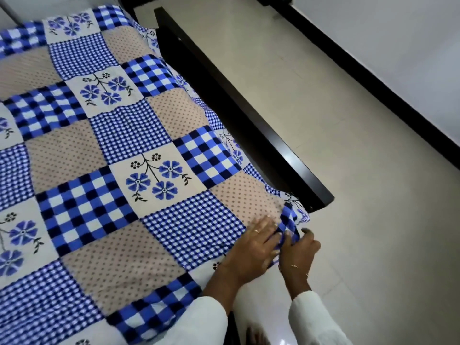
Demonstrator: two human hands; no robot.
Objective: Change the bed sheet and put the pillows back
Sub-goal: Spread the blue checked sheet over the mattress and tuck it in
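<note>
A patchwork bed sheet [119, 150] in blue checks, blue flowers and beige dots lies spread over the bed. Both my hands are at its near right corner. My left hand [251, 245] lies flat on the sheet's top beside the corner, fingers together, a ring on one finger. My right hand [297, 250] is off the mattress edge and pinches a bunched fold of the blue-checked corner [290, 224]. No pillows are in view.
A dark wooden bed frame rail [239, 100] runs along the sheet's right side and ends near the corner. Beige tiled floor [323, 120] lies to the right, bounded by a dark skirting [373, 80] and a white wall. My foot [256, 336] shows at the bottom.
</note>
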